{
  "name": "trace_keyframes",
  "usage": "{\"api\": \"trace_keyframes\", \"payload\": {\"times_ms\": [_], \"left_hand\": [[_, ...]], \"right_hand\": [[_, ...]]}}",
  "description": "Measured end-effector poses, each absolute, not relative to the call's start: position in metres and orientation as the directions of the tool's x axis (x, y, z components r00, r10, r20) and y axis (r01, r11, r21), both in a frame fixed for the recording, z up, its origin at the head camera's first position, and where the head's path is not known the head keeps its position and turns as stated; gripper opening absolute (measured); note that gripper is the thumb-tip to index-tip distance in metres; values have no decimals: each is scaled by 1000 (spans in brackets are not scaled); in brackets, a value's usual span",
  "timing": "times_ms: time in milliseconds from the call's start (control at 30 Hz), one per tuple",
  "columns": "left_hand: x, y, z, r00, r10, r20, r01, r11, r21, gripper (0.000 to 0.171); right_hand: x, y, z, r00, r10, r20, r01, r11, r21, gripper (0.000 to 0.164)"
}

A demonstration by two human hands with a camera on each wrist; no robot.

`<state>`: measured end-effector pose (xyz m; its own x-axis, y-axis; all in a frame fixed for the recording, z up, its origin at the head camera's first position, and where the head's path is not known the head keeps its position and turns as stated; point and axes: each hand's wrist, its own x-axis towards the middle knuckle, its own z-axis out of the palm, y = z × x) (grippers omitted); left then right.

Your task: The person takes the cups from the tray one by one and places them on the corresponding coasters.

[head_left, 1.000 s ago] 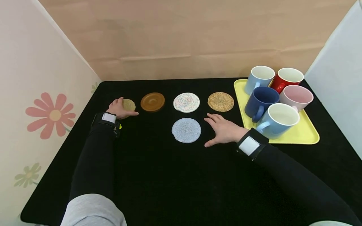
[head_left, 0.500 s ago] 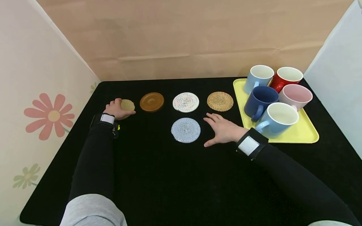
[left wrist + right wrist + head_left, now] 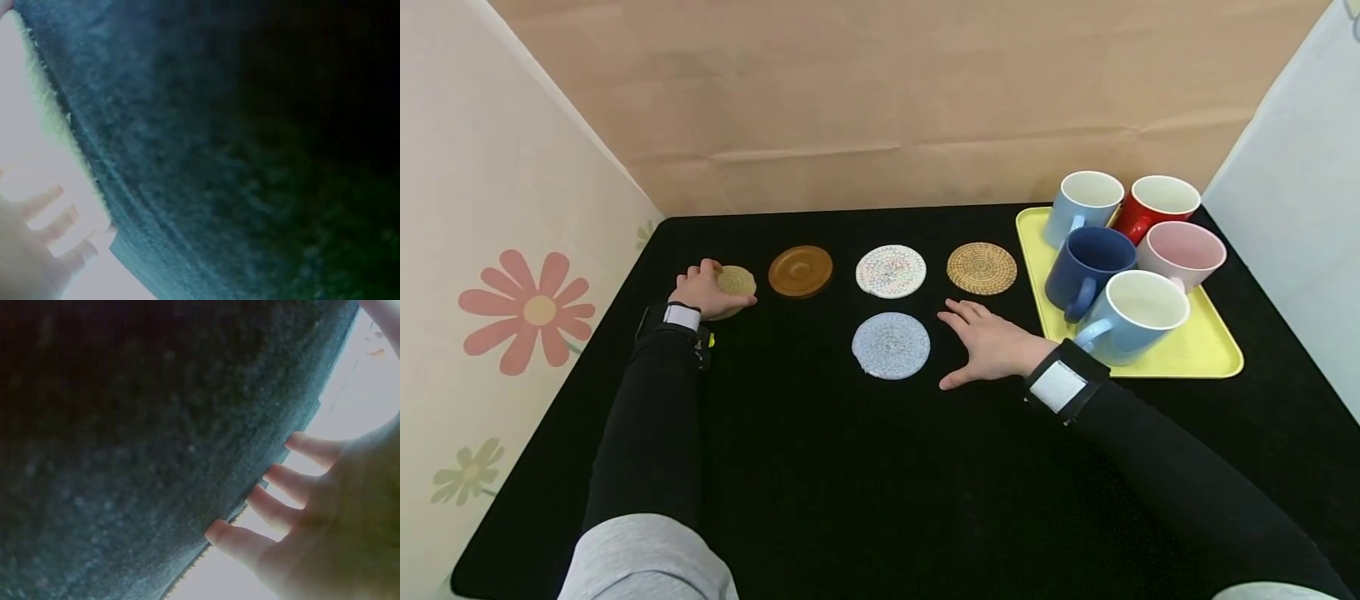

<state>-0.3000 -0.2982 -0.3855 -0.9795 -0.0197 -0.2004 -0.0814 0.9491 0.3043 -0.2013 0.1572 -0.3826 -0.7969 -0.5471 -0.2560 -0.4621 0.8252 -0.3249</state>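
My left hand (image 3: 702, 292) is at the far left of the row, its thumb and fingers around the edges of a small straw-coloured round coaster (image 3: 736, 281). The hand covers the coaster's left part. Pale and overexposed, the coaster (image 3: 44, 119) fills the left side of the left wrist view, fingers beside it. My right hand (image 3: 992, 340) lies over the black table, fingers spread and holding nothing. To its left is a blue-white woven coaster (image 3: 891, 346); just beyond its fingertips is a tan woven coaster (image 3: 982, 268). In the right wrist view its fingers (image 3: 275, 509) stand apart.
A brown wooden coaster (image 3: 801, 272) and a white patterned coaster (image 3: 891, 272) lie in the back row. On the right, a yellow tray (image 3: 1206, 354) bears several mugs, including a dark blue mug (image 3: 1086, 271) close to the right wrist. Walls border the black table (image 3: 850, 483).
My left thumb has drawn in toward the straw-coloured coaster, and the left hand has shifted slightly left. My right hand keeps its place. The whole view drifts slightly.
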Motion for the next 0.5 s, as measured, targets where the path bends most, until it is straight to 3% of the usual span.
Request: {"api": "trace_keyframes", "payload": {"times_ms": [500], "left_hand": [[-293,-304,-391,-982,45,-183,-14,951,310,105]], "right_hand": [[-199,156,-381,-797,-548,-252,-459,823,-335,105]]}}
